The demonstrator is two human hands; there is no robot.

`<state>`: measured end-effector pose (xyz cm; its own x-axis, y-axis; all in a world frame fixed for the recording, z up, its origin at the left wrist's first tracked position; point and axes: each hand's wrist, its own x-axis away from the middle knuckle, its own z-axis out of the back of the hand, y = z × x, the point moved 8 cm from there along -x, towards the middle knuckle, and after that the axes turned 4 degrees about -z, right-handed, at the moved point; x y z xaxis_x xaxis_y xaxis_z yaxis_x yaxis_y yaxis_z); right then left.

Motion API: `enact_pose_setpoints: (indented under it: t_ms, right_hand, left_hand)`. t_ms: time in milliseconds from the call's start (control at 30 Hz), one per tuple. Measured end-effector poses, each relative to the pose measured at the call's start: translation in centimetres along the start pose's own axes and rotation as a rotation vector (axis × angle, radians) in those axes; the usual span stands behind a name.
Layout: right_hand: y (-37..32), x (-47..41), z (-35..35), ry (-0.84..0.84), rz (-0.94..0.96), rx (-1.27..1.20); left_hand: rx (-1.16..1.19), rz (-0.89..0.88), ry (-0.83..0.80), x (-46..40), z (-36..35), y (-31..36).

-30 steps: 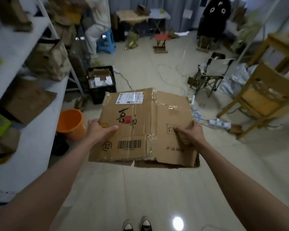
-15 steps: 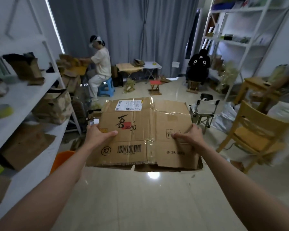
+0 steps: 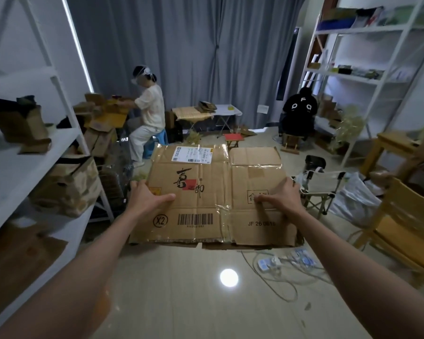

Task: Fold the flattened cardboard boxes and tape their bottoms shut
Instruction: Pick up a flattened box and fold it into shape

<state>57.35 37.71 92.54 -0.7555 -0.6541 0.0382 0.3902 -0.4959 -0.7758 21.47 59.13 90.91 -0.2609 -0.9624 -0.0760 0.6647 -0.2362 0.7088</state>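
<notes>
Both the left hand [image 3: 145, 196] and right hand [image 3: 280, 198] grasp the flattened cardboard box [image 3: 213, 199] by its side edges, thumbs on top, so opening it into shape likely comes next.

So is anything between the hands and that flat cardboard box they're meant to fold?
Nothing visible. The left hand grips the flattened cardboard box at its left edge and the right hand at its right edge, thumbs on top, holding it in the air above the floor.
</notes>
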Motion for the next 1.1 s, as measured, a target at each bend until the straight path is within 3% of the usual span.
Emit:
enact_pose_setpoints:
  t_ms: [267, 500, 800, 1100]
  right_hand:
    - [-7.3, -13.3, -4.6, 0.078, -0.039, 0.082]
    - [-9.6, -26.6, -8.6, 0.083, -0.041, 0.088]
    - [-10.4, -49.5, -14.7, 0.043, -0.076, 0.061]
    - [-15.6, -70.7, -19.4, -0.003, -0.039, 0.099]
  left_hand:
    - [-0.009, -0.079, -0.042, -17.7, 0.2, 2.7]
    - [-0.028, -0.083, -0.068, -31.5, -4.0, 3.4]
    - [-0.081, -0.080, -0.091, -53.1, -13.0, 5.7]
    - [-0.057, -0.016, -0.077, -71.6, -16.9, 8.8]
